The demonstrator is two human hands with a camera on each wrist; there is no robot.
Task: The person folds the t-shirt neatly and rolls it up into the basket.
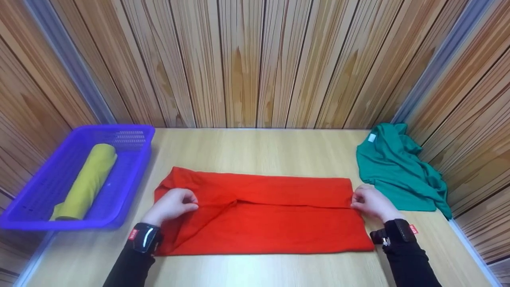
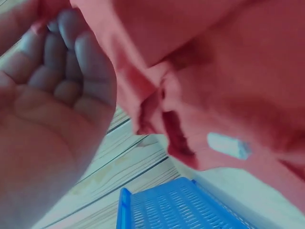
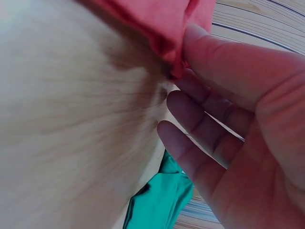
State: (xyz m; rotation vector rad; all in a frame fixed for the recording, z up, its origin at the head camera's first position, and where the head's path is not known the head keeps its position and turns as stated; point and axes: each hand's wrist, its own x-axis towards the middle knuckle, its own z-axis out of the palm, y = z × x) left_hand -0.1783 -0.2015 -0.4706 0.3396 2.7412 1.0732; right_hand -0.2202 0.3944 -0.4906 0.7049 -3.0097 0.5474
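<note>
A red garment (image 1: 279, 231) lies as a long folded strip across the table, its upper layer turned down along the middle. At its left part, my left hand (image 1: 171, 205) pinches the cloth between thumb and fingers; the left wrist view has the same pinch at the top, the other fingers (image 2: 90, 57) curled. A small white label (image 2: 228, 145) shows on the red cloth there, beside bunched folds. My right hand (image 1: 374, 201) grips the right edge at the end of the fold line. Seen from the right wrist, thumb and index finger hold a red corner (image 3: 174, 57), the remaining fingers spread loosely.
On the left stands a purple plastic basket (image 1: 131, 187) with a rolled yellow cloth (image 1: 87, 179) inside. A crumpled green garment (image 1: 398, 171) with a white label lies at the back right. Wood-panelled walls (image 1: 239, 63) close off the table (image 1: 259, 151) at the back and sides.
</note>
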